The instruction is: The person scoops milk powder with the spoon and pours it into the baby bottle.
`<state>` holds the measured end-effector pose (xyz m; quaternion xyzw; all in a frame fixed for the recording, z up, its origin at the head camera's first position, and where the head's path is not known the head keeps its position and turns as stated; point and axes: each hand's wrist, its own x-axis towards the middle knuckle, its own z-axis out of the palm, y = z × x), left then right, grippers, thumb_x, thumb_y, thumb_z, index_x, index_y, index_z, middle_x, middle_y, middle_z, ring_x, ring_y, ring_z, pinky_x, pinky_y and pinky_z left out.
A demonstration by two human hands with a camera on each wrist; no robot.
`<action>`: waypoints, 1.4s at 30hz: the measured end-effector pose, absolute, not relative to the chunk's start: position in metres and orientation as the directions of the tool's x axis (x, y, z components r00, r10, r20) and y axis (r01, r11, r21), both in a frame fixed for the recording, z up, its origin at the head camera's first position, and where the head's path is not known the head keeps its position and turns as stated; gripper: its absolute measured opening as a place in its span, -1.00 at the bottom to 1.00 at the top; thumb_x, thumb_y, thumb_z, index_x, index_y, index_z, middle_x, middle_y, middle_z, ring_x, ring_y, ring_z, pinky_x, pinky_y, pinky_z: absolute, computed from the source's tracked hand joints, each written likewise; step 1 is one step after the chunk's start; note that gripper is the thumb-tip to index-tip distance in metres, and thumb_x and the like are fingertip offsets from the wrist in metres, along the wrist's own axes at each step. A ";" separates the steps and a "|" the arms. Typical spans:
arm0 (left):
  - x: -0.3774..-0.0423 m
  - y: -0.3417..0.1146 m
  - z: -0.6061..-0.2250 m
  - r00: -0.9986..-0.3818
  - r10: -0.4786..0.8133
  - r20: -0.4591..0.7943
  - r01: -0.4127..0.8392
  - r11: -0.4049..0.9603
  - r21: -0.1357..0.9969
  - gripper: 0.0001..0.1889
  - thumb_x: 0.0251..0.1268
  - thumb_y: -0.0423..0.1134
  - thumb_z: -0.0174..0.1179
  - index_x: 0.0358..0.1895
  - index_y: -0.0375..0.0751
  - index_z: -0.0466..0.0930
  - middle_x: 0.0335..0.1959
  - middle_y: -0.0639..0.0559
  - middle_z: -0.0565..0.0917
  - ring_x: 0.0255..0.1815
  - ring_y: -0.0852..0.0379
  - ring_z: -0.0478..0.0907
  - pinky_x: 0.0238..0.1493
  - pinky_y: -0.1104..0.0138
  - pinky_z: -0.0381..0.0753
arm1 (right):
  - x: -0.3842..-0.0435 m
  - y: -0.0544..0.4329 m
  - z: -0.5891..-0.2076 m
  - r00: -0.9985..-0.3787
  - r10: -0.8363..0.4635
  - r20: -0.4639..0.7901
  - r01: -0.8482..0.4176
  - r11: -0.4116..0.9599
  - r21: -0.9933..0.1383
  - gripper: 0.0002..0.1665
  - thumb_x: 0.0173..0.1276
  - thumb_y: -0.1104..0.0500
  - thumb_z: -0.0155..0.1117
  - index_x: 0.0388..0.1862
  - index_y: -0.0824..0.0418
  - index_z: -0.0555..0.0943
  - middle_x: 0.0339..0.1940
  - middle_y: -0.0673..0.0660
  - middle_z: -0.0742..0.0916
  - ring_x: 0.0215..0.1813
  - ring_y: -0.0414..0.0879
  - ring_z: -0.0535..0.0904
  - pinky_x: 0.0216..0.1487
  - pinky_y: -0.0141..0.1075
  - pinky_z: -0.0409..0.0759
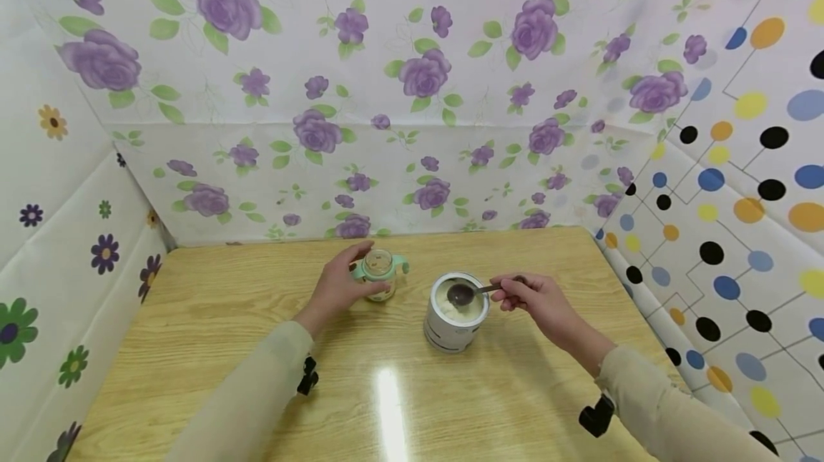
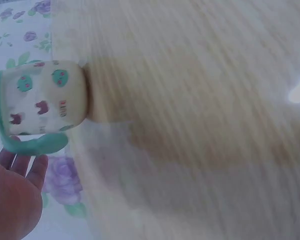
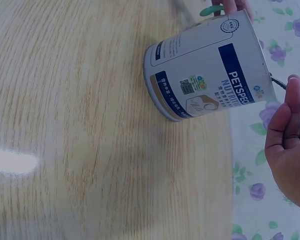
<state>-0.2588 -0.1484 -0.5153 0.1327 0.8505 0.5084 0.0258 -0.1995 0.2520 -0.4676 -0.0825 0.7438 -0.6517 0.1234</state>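
Observation:
My left hand point(image 1: 337, 282) holds a small clear baby bottle point(image 1: 379, 265) with mint-green handles, thumb on the near side and fingers behind. The bottle stands uncapped on the table; in the left wrist view its printed body point(image 2: 45, 97) shows faces and small figures. To its right is a white milk powder can point(image 1: 450, 337), lidless, with pale powder point(image 1: 458, 313) inside. Between thumb and fingers my right hand point(image 1: 543, 305) pinches the handle of a dark metal spoon point(image 1: 460, 295), whose bowl is at the can's mouth, over the powder. Blue label print marks the can point(image 3: 205, 70) in the right wrist view.
Both things stand on a light wood-grain table point(image 1: 309, 390). A purple-flowered sheet point(image 1: 380, 104) hangs behind it, with a dotted sheet point(image 1: 727, 233) on the right and a flowered white one point(image 1: 64, 262) on the left.

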 end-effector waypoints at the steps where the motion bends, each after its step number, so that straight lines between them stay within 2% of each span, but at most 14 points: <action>1: -0.259 -0.149 -0.513 -0.962 0.255 0.097 0.207 0.451 0.868 -0.01 0.17 -0.01 0.65 0.65 -0.07 0.32 0.56 -0.14 0.45 0.56 -0.13 0.39 0.58 -0.07 0.39 | -0.199 0.252 -0.468 -0.957 -0.283 -0.070 0.031 0.141 -0.989 -0.42 0.73 0.09 0.17 0.35 0.61 0.53 -0.16 0.11 0.85 -0.18 -0.14 0.75 -0.04 -0.29 0.77; 8: -0.256 -0.154 -0.485 -0.947 0.281 0.154 0.282 0.498 0.820 -0.01 0.19 0.04 0.64 0.66 -0.05 0.32 0.59 -0.11 0.42 0.60 -0.15 0.34 0.61 -0.06 0.34 | -0.192 0.256 -0.468 -0.963 -0.264 -0.051 0.008 0.162 -0.987 -0.45 0.73 0.08 0.17 0.34 0.57 0.56 -0.15 0.12 0.85 -0.17 -0.09 0.76 -0.06 -0.28 0.78; 11: -0.252 -0.152 -0.473 -0.939 0.303 0.164 0.305 0.511 0.803 -0.02 0.20 0.08 0.62 0.66 0.03 0.32 0.60 -0.04 0.41 0.60 -0.11 0.34 0.61 -0.03 0.36 | -0.190 0.256 -0.468 -0.965 -0.256 -0.051 0.003 0.181 -0.983 -0.45 0.72 0.07 0.18 0.33 0.54 0.59 -0.14 0.15 0.86 -0.17 -0.07 0.76 -0.03 -0.23 0.79; 16: -0.243 -0.143 -0.458 -0.916 0.352 0.194 0.356 0.488 0.797 -0.03 0.17 0.05 0.65 0.64 0.04 0.36 0.58 -0.04 0.44 0.56 -0.13 0.39 0.57 -0.07 0.41 | -0.188 0.253 -0.465 -0.966 -0.255 -0.034 -0.030 0.242 -0.970 -0.49 0.71 0.06 0.21 0.30 0.48 0.64 -0.08 0.29 0.85 -0.17 -0.07 0.77 0.02 -0.15 0.79; 22: -0.232 -0.127 -0.453 -0.889 0.408 0.207 0.394 0.454 0.799 -0.05 0.14 0.02 0.67 0.62 0.07 0.40 0.55 0.02 0.47 0.52 -0.06 0.45 0.54 0.00 0.46 | -0.184 0.250 -0.462 -0.965 -0.261 -0.004 -0.072 0.279 -0.958 -0.52 0.71 0.07 0.21 0.29 0.45 0.67 -0.04 0.39 0.83 -0.17 -0.05 0.77 0.02 -0.20 0.79; 30: -0.222 -0.104 -0.461 -0.848 0.490 0.200 0.423 0.401 0.812 0.01 0.11 0.02 0.68 0.63 -0.05 0.37 0.54 -0.05 0.48 0.52 -0.09 0.44 0.56 0.05 0.45 | -0.180 0.248 -0.462 -0.961 -0.273 0.034 -0.122 0.310 -0.943 -0.54 0.71 0.12 0.20 0.29 0.49 0.66 -0.09 0.30 0.86 -0.19 -0.09 0.78 0.00 -0.23 0.79; 33: -0.219 -0.096 -0.466 -0.849 0.498 0.174 0.398 0.387 0.832 0.03 0.08 0.02 0.69 0.64 -0.05 0.36 0.55 -0.04 0.48 0.52 -0.09 0.44 0.56 0.06 0.43 | -0.180 0.247 -0.463 -0.960 -0.276 0.054 -0.146 0.327 -0.934 -0.58 0.70 0.14 0.21 0.25 0.47 0.69 -0.12 0.26 0.86 -0.20 -0.02 0.79 -0.04 -0.29 0.79; 37: -0.216 -0.084 -0.475 -0.849 0.507 0.146 0.374 0.382 0.845 0.05 0.06 0.03 0.70 0.64 -0.04 0.35 0.55 -0.01 0.48 0.51 -0.07 0.45 0.55 0.09 0.44 | -0.180 0.248 -0.465 -0.954 -0.286 0.084 -0.191 0.369 -0.909 -0.63 0.70 0.16 0.22 0.22 0.41 0.73 -0.15 0.21 0.87 -0.20 0.09 0.79 -0.08 -0.25 0.80; 39: -0.216 -0.080 -0.479 -0.846 0.512 0.148 0.372 0.369 0.851 0.05 0.06 0.01 0.71 0.64 -0.06 0.35 0.55 -0.04 0.48 0.51 -0.09 0.46 0.55 0.06 0.45 | -0.180 0.248 -0.465 -0.952 -0.290 0.102 -0.218 0.401 -0.890 -0.65 0.69 0.17 0.22 0.22 0.37 0.74 -0.18 0.16 0.88 -0.21 0.07 0.80 -0.10 -0.24 0.81; 42: -0.216 -0.074 -0.487 -0.845 0.514 0.148 0.361 0.343 0.867 0.06 0.06 -0.04 0.71 0.65 -0.10 0.32 0.58 -0.09 0.45 0.52 -0.13 0.45 0.54 0.02 0.46 | -0.179 0.248 -0.465 -0.947 -0.294 0.132 -0.260 0.455 -0.852 -0.67 0.69 0.16 0.22 0.23 0.30 0.76 -0.19 0.07 0.88 -0.24 -0.05 0.80 -0.12 -0.24 0.81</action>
